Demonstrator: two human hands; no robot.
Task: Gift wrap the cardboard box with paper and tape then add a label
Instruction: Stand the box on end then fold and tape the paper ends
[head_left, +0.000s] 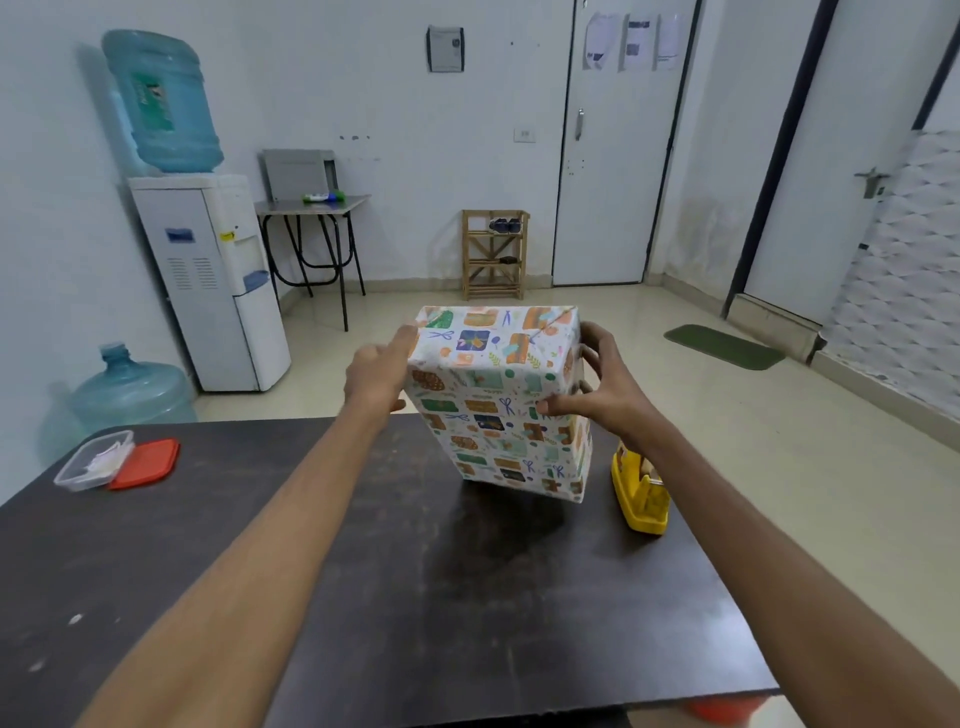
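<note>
The box (498, 400), covered in white paper printed with gifts and scissors, stands on end and tilted on the dark table (363, 571), its lower end on the tabletop. My left hand (376, 371) grips its upper left edge, thumb on the top face. My right hand (605, 384) holds the upper right side, thumb pressed on the near face and fingers curled round the far side. A yellow tape dispenser (641, 493) sits just right of the box, partly behind my right wrist.
A clear plastic container (93, 460) with white slips inside and its red lid (145, 462) lie at the table's far left corner. Beyond the table are a water dispenser (208, 280), a spare water jug (130, 395), a small side table and a wooden rack.
</note>
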